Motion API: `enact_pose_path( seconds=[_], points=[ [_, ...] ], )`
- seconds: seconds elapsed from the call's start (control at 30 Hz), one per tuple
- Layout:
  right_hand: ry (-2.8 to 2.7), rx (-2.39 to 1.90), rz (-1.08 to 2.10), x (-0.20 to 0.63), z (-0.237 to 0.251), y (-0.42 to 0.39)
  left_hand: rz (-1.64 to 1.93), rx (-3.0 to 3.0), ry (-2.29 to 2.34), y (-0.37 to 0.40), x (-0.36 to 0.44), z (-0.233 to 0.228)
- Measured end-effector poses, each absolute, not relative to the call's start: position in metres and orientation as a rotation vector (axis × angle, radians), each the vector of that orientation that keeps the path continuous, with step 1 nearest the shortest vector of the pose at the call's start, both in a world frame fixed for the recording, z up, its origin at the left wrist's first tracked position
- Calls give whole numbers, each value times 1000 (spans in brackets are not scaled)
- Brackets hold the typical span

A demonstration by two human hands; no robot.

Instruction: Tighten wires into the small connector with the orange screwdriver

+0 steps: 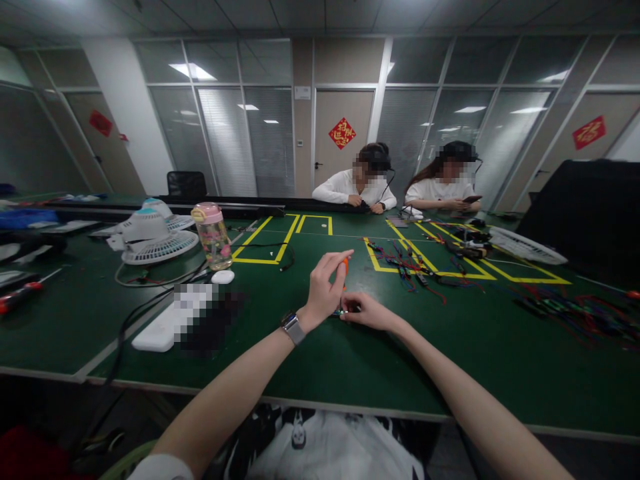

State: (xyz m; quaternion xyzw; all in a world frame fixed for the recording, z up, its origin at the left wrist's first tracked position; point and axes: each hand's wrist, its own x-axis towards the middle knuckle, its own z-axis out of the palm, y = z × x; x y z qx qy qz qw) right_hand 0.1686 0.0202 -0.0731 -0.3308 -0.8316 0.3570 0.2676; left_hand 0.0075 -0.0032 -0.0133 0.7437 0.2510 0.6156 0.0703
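Head view: work on one small part (341, 313) looks under way, apparently unfinished.
To the right of the bottle (214, 241) and nearer the wearer, the left hand (323, 288) has its fingers closed on an upright orange-handled tool (345, 264) above the small part, which the right hand (369, 312) pinches against the table (370, 377). Wired pieces (410, 259) lie farther right of the bottle; whether finished or waiting, I cannot tell.

On the green tabletop (360, 373), behind the middle of the front edge, a slim orange-handled tool (346, 265) stands over a small electronic part (341, 312). Farther left, a clear pink-lidded plastic bottle (215, 243) stands right of a white plastic fan (143, 233). Tangled red-and-blue wires (570, 313) lie toward the right edge.
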Motion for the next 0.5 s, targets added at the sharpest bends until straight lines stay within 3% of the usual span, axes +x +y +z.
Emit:
enact_pose_path(
  seconds=[0.5],
  points=[
    [-2278,-927,977,170,-68,19,1832,2260,816,-1,7,-13]
  ],
)
